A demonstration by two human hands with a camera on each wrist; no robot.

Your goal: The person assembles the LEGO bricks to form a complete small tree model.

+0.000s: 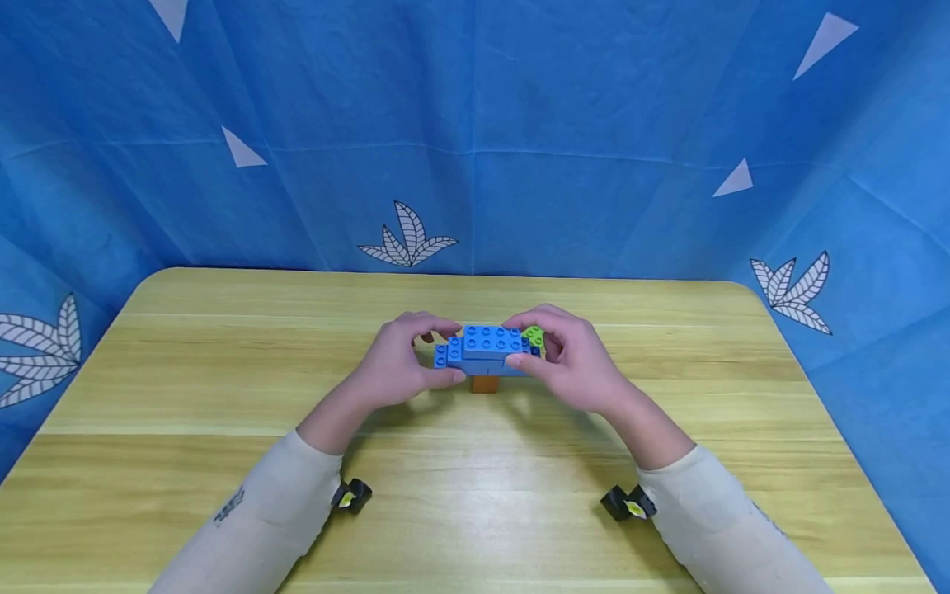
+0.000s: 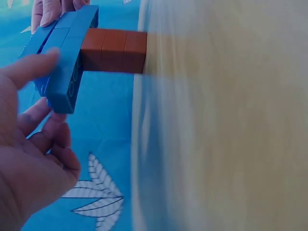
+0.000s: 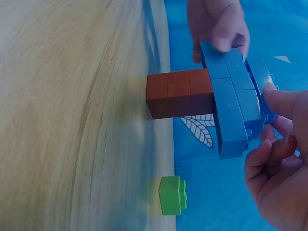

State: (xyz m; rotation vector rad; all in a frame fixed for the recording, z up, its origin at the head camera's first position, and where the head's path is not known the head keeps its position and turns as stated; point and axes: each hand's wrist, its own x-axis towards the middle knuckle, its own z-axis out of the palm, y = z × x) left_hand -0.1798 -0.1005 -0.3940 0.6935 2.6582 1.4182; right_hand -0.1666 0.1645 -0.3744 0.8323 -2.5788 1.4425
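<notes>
A T-shaped build of toy bricks stands upright on the table: a stack of orange-brown bricks (image 3: pixel 179 94) carries wider layers of blue bricks (image 2: pixel 66 57). On top lies a blue brick (image 1: pixel 492 340) with two rows of studs. A thin dark gap shows beneath it in the right wrist view. My right hand (image 1: pixel 575 355) pinches this top brick at its right end, thumb in front and fingers behind. With my left hand (image 1: pixel 397 360) I hold the left part of the blue layers, thumb on the front face; the fingertips behind are partly hidden.
A lime-green brick (image 3: pixel 171 195) sits on the table behind and right of the build, partly covered by the right hand in the head view. The wooden table (image 1: pixel 223 371) ends at a blue curtain (image 1: pixel 564 165) with leaf prints.
</notes>
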